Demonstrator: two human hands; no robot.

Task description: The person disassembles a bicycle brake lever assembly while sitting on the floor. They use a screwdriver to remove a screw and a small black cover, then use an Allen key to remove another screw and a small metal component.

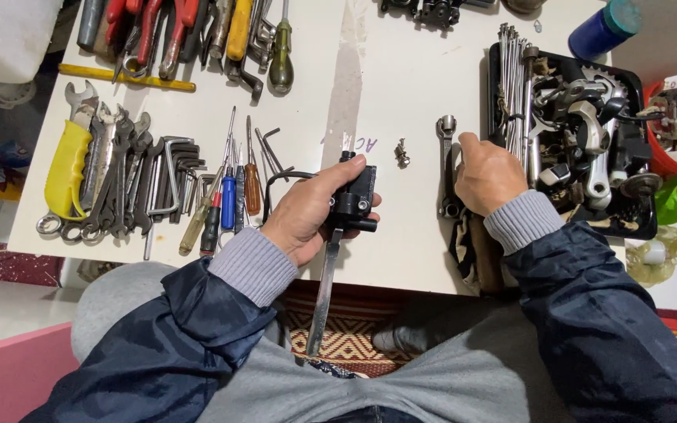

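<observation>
At frame centre, the left hand (pixel 307 215) grips a black brake lever (pixel 350 205) firmly; the right hand (pixel 489 174) closes around a socket wrench (pixel 447 164), best held steady.

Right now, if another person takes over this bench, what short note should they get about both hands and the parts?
Left hand: gripping a black lever assembly with a long metal blade hanging below the table edge.
Right hand: resting at the black parts tray, beside the box wrench; whether it grips something cannot be seen.
A small bolt lies loose between the hands.
Done: assembly lifted off the table.
Left: cannot be told.
</observation>
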